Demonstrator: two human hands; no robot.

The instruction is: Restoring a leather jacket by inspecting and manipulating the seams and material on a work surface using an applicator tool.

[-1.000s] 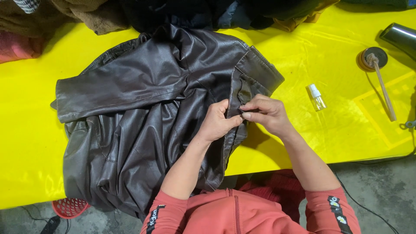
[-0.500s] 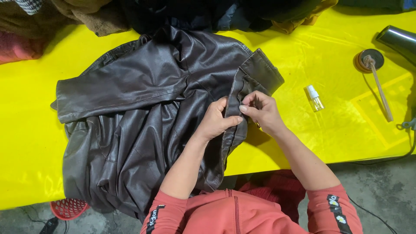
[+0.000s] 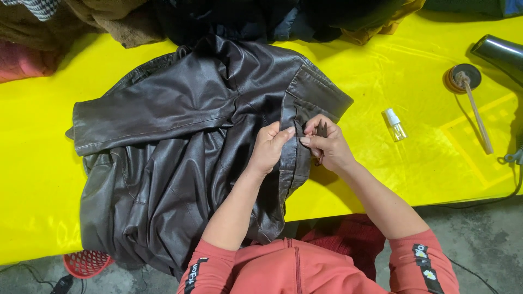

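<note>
Dark brown leather jacket point(image 3: 180, 163) lies spread on the yellow table point(image 3: 381, 179), hem hanging over the near edge. Left hand point(image 3: 269, 147) is closed on the jacket's front edge point(image 3: 289, 158), thumb on top. Right hand point(image 3: 327, 144) sits just at 3 o'clock of it, fingertips pinched on a small dark tool – looks like scissors, can't confirm – at the same edge.

To do it well: keep the edge taut between both hands, work close to the pinch, tool tip off the leather face.

Around: small clear spray bottle point(image 3: 395, 124) at 3 o'clock of the hands, near; round tin with a stick point(image 3: 466, 81) at 2 o'clock, well apart; dark clothes pile point(image 3: 261, 19) at 12 – touching the collar. Nothing blocks the hands.
</note>
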